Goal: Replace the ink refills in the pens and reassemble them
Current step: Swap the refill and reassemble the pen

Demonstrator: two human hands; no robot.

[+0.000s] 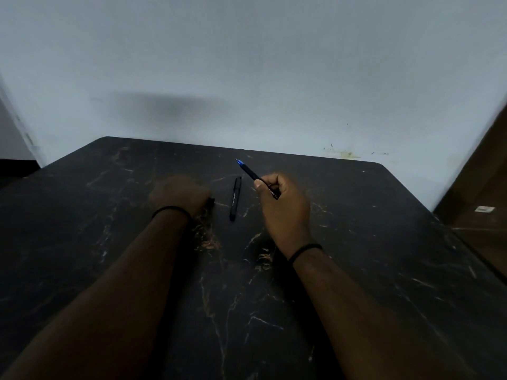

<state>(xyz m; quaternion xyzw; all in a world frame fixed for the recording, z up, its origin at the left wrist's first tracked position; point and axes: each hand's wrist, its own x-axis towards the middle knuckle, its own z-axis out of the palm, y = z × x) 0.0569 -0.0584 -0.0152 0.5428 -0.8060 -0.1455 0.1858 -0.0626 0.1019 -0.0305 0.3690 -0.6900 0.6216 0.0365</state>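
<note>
Two hands are over a dark marbled table (356, 270), each with a thin black band at the wrist. The right hand (279, 204) is curled around a black pen (251, 174), gripping its lower barrel between thumb and fingers. The pen slants up and away to the left, and its blue tip (239, 162) points toward the far edge of the table, clear of the surface. White lettering shows on the barrel just below the fingers, too small to read.

The left hand (179, 194) is blurred and turned knuckles up, closed into a loose fist resting on or just above the table. A small dark end (211, 201) sticks out at its right side, so it seems to hold something black, but I cannot tell what it is.

Between the hands, a second black pen (235, 199) lies flat on the table, capped or closed, running nearly straight from near to far with its top a little to the right. It touches neither hand, and sits closer to the left fist's protruding piece than to the right palm. All of this lies in the far half of the table, nearer the far edge than the near one, roughly midway between the left and right edges.

Both forearms reach in from the near edge. A pale wall (247, 64) rises behind the far edge, stained low on the right.
</note>
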